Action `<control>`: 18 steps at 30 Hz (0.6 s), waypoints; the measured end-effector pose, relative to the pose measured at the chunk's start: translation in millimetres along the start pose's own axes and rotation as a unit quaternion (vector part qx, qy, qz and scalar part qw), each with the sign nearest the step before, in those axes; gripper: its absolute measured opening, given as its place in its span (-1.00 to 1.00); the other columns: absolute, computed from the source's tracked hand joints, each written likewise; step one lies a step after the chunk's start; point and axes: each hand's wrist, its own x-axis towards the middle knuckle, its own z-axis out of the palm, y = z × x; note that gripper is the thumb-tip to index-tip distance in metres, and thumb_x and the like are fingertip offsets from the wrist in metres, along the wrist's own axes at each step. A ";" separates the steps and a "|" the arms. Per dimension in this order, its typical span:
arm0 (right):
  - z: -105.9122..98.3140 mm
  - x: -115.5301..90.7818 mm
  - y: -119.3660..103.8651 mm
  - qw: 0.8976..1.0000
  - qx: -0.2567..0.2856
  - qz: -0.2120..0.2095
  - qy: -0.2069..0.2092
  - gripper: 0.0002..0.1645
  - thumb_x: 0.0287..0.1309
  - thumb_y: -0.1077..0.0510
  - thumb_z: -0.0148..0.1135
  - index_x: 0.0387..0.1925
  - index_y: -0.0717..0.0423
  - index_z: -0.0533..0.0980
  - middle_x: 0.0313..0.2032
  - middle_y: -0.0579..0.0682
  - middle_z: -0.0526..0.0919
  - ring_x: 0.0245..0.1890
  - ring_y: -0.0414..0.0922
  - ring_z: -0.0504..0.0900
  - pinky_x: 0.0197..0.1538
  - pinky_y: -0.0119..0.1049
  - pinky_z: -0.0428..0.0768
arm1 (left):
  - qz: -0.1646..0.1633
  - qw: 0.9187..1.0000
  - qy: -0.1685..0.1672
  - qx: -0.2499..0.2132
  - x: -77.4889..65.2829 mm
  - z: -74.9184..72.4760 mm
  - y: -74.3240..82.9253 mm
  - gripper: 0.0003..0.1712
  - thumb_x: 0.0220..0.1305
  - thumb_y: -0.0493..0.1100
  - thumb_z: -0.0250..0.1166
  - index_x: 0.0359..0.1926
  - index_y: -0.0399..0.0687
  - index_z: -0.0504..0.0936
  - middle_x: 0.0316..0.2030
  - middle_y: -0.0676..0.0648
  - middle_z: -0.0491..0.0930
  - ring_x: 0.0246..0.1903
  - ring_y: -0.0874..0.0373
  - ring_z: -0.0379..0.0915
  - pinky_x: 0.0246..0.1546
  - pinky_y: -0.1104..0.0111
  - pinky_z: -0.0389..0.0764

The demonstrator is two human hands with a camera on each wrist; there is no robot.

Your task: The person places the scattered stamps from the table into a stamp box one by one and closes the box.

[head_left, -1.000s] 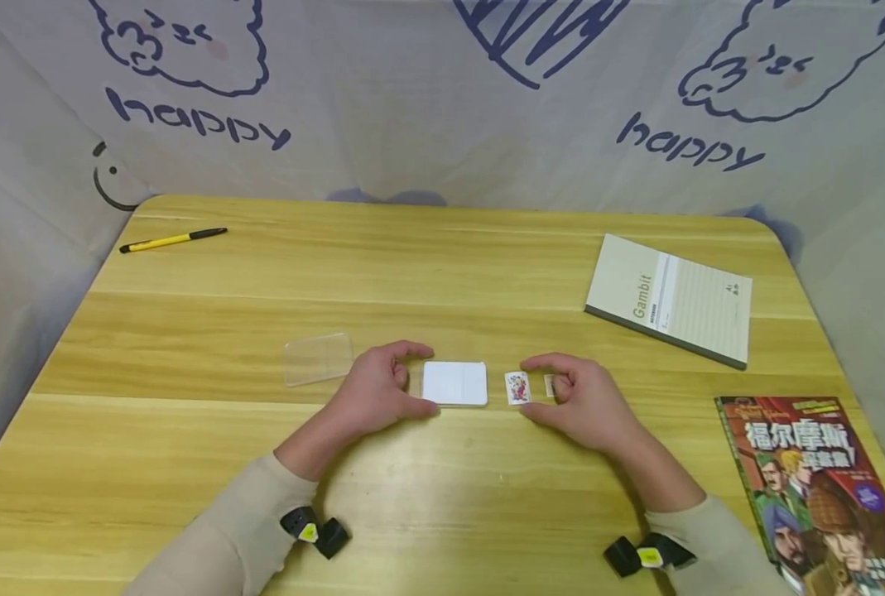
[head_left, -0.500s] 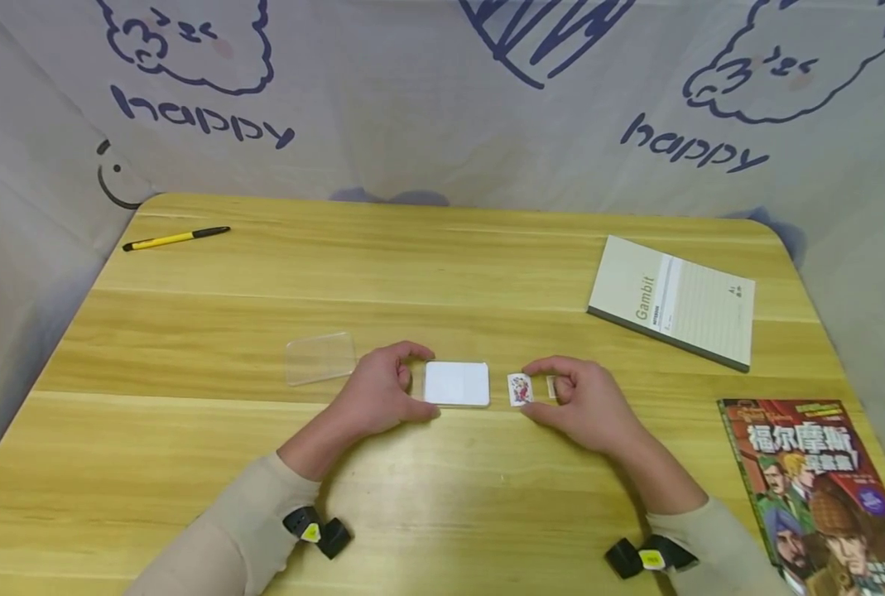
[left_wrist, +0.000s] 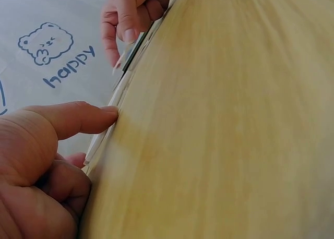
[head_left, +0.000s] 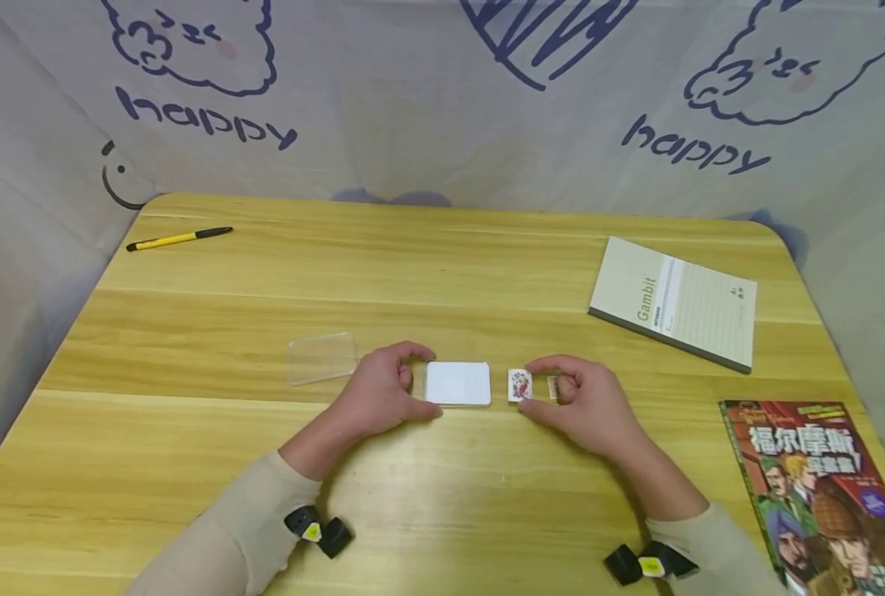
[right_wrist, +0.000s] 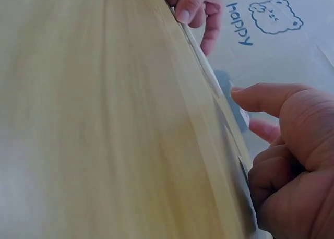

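The left hand (head_left: pixel 382 389), as I see it from the head view, spans its thumb and forefinger across the near and far edges of a flat, white, rectangular block with a clear rim (head_left: pixel 458 384), lying just to its right on the yellow wood-grain tabletop (head_left: pixel 442 497). A clear plastic rounded-corner sheet (head_left: pixel 321 359) lies just beyond its knuckles. Facing it, the right hand (head_left: pixel 587 406) pinches a small white card with a coloured print (head_left: pixel 520 386) by opposite edges; the card sits at those fingertips, apart from the block.

From the left wrist, the block shows as a thin pale edge under the thumb.

From the right wrist, the card is a thin sliver between thumb and finger. I'd judge it light, bendable and easily creased, best held by its edges; the block looks stiffer, its rim perhaps slippery.
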 end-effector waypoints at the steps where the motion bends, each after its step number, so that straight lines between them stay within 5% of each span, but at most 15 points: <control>1: 1.1 -0.1 -1.3 1.000 0.006 -0.001 0.003 -0.55 -0.06 0.12 0.62 -0.07 0.06 0.68 -0.75 -0.16 0.12 -0.73 -0.25 0.08 -0.57 -0.31 0.19 | 0.000 1.000 0.000 0.001 0.1 -0.1 -0.1 -0.26 -0.20 -0.34 0.65 0.10 -0.19 0.58 -0.65 0.05 0.16 -0.66 0.19 0.05 -0.59 0.36 0.17; 18: 30.2 11.5 -29.6 0.999 0.031 -0.020 0.014 -0.54 -0.08 0.15 0.63 -0.07 0.01 0.68 -0.77 -0.18 0.14 -0.74 -0.23 0.08 -0.60 -0.34 0.12 | 0.005 1.000 0.004 0.011 0.5 0.1 -1.6 -0.25 -0.21 -0.34 0.66 0.10 -0.19 0.59 -0.65 0.05 0.24 -0.67 0.21 0.12 -0.62 0.37 0.20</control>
